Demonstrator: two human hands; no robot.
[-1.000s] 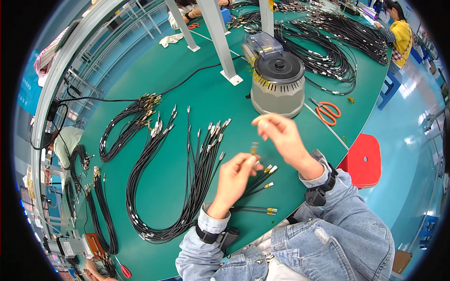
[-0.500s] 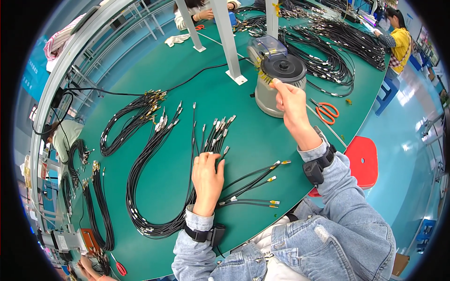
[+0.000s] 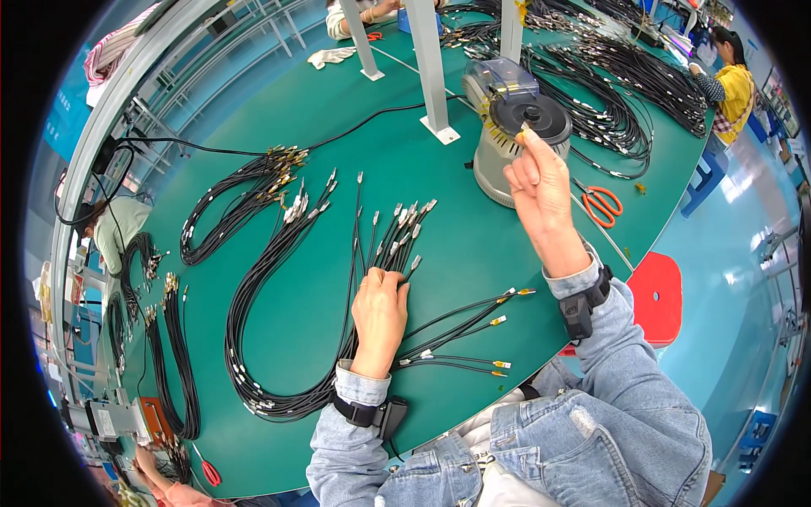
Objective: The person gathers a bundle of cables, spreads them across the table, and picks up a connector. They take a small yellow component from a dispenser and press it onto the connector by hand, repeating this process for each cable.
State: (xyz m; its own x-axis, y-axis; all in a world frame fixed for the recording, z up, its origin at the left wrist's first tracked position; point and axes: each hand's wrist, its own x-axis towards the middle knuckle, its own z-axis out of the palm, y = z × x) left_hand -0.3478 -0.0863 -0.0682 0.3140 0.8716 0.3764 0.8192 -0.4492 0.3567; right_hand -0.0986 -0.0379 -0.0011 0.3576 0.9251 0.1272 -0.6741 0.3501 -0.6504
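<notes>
- Right hand (image 3: 541,179) pinches closed by the tape dispenser (image 3: 497,169), contents unclear.
- Left hand (image 3: 379,313) curls over black cables (image 3: 291,411) mid-tabletop, grip unclear.
- Yellow tape (image 3: 497,321) wraps several ends toward the near edge; many look untaped.

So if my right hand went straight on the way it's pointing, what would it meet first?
Most likely the black lid of the machine. Your right hand points toward it, overlapping it in view, but depth is unclear; it might pass above.
</notes>
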